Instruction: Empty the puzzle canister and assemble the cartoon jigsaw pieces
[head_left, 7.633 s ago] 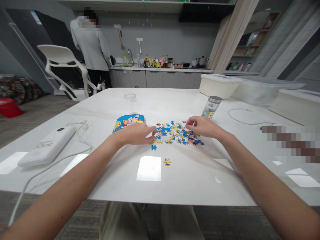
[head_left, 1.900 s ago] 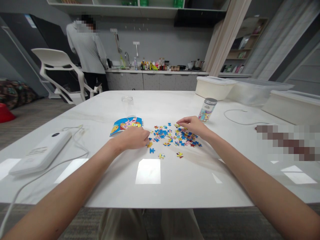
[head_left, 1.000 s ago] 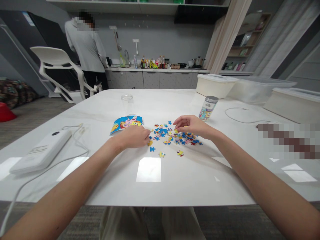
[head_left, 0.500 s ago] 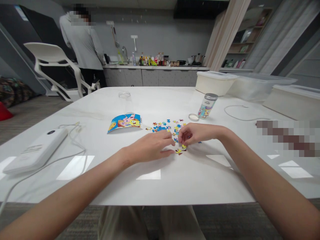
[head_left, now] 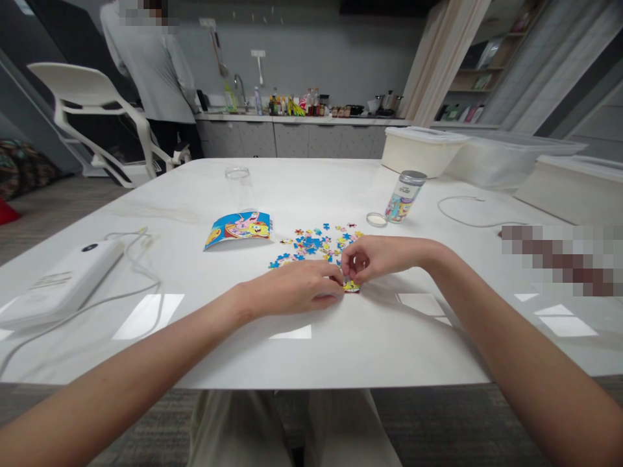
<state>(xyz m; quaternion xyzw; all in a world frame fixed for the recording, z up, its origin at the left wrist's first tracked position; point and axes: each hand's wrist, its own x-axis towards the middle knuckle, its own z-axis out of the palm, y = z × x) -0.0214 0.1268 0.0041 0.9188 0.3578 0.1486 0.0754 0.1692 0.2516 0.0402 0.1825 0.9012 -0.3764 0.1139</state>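
I have my right hand pinched narrow and my left hand curled against it, over a yellow puzzle piece below the scattered pieces, centre frame. I cannot tell whether either grips it. Pieces this small want light fingertip pressure.

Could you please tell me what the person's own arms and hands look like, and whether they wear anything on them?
The left hand and right hand are bare and ungloved. The left forearm and right forearm show no sleeves, watches or bracelets. Pale, loose trousers show below the table.
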